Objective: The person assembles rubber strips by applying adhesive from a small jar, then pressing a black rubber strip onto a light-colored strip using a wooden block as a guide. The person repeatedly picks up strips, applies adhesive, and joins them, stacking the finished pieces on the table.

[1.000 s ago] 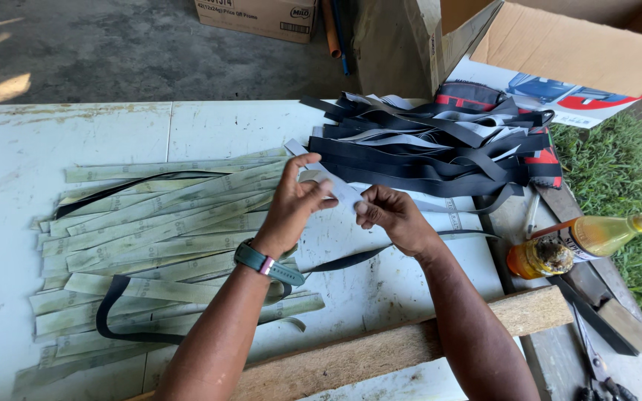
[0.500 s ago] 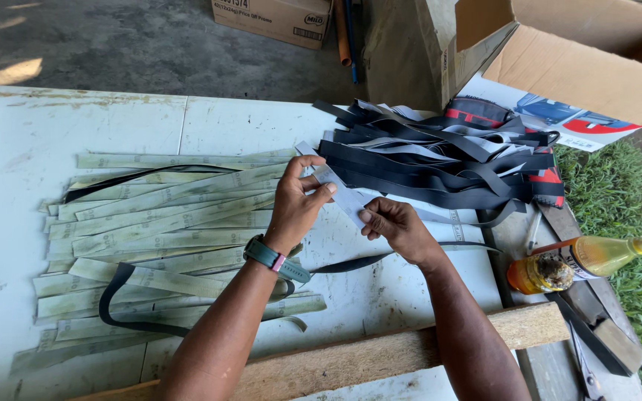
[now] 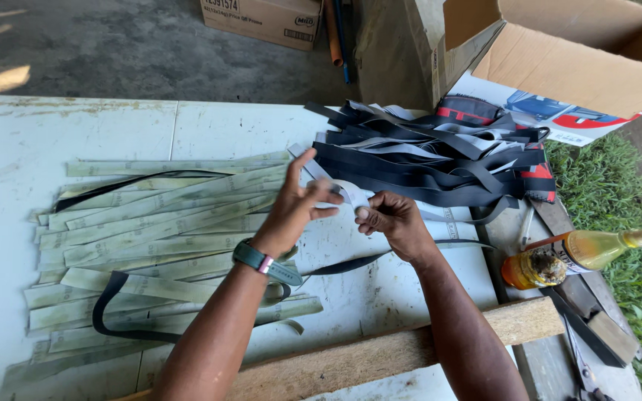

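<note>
White worktop [image 3: 76, 134], stained, fills most of the view. Open cardboard box [image 3: 581, 59] at the far right corner, a smaller carton [image 3: 261, 18] on the concrete floor beyond the far edge. Grass [image 3: 611, 193] along the right side.

Spread of pale green strips [image 3: 157, 223] lies flat across the left half of the worktop, overlapping, long sides running left to right. Pile of black strips [image 3: 425, 160] at the far right, some with red and grey patches, loosely heaped. One long black strip [image 3: 113, 312] loops across the green spread near the front. Rough wooden plank [image 3: 380, 356] runs along the near edge, under both forearms.

Left hand [image 3: 291, 208] and right hand [image 3: 391, 219] meet above the middle of the worktop, between the green spread and the black pile. Both pinch a short white strip [image 3: 347, 194] between them: left fingers closed on its left end with the index raised, right fingers curled and gripping its right end. Strip held off the surface, bent slightly.

Green watch [image 3: 258, 260] on the left wrist. Bottle of amber liquid [image 3: 581, 252] lies on its side at the right edge, well apart from the hands.
</note>
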